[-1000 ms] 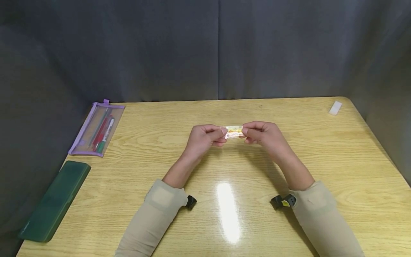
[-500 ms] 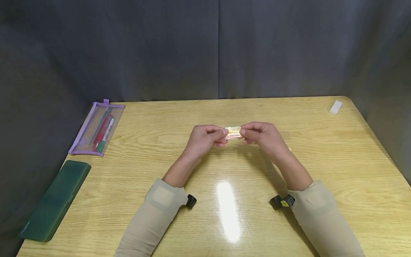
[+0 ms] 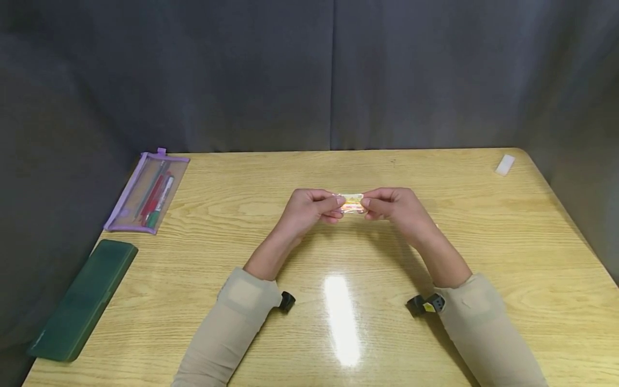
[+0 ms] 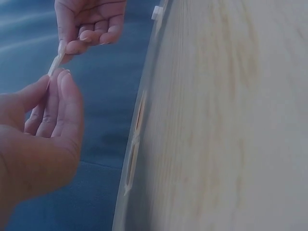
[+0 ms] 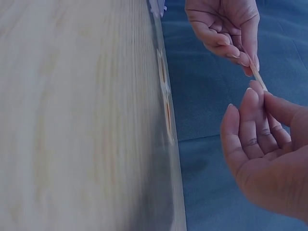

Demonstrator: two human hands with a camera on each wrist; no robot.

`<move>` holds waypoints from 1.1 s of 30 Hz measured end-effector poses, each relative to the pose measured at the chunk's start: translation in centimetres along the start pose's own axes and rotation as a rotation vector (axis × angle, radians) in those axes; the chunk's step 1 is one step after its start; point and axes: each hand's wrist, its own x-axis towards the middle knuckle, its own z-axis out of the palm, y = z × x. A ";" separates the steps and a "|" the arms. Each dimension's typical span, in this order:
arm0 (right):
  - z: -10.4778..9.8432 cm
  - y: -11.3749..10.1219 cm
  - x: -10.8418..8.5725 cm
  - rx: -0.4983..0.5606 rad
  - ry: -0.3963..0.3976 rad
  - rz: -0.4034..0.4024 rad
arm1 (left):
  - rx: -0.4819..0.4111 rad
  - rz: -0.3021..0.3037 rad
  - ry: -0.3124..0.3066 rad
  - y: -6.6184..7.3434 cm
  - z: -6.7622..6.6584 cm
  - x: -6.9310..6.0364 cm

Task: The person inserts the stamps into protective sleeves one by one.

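A small flat shiny packet (image 3: 353, 204) with yellow and reddish print is held up above the table at the centre of the head view. Its left end is pinched between thumb and fingers of my left hand (image 3: 311, 209). My right hand (image 3: 394, 208) pinches the right end in the same way. Seen edge-on in the left wrist view, the packet (image 4: 55, 64) is a thin pale strip between my left hand (image 4: 48, 134) and right hand (image 4: 94, 21). The right wrist view likewise has the packet's edge (image 5: 258, 77) between both hands. What it contains cannot be seen.
A purple-edged mesh pouch (image 3: 132, 210) with several pens lies at the wooden table's (image 3: 232, 183) back left. Nearer along that side is a dark green case (image 3: 87, 301). A small white block (image 3: 505, 165) lies at the back right. Dark curtains (image 3: 232, 75) surround the table.
My right hand has shifted slightly left, and less of the packet shows between the fingertips. Glare on the packet has changed. Both hands keep their pinch.
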 end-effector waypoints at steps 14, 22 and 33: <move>0.5 0.1 0.1 0.002 0.002 -0.011 | 0.000 0.010 0.012 -0.3 0.2 -0.1; 0.6 0.3 0.0 -0.034 0.009 0.005 | -0.003 -0.009 0.016 -0.3 0.4 -0.2; 0.6 0.0 0.0 -0.020 0.014 -0.010 | -0.006 0.019 0.037 -0.2 0.8 -0.4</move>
